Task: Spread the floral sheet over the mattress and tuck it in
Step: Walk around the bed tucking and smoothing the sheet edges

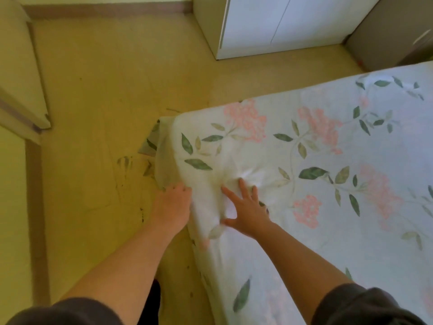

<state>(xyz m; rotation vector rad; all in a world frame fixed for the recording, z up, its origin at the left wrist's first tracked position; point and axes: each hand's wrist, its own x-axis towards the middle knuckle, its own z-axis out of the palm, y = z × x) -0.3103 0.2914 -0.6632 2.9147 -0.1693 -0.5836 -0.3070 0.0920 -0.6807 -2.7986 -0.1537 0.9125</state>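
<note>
The floral sheet (316, 160), white with pink blossoms and green leaves, covers the mattress across the right half of the view. At the near corner a loose flap of the sheet (159, 146) hangs down onto the floor. My right hand (246, 207) lies flat on top of the sheet near the corner, fingers spread, with wrinkles fanning out from it. My left hand (172, 202) is at the mattress side below the corner, its fingers curled into the hanging fabric; the fingertips are hidden by the cloth.
Yellowish floor (105, 90) lies to the left and beyond the mattress. A white cabinet (281, 22) stands at the back, a grey unit (393, 36) beside it. A door edge (25, 85) and frame are at the left.
</note>
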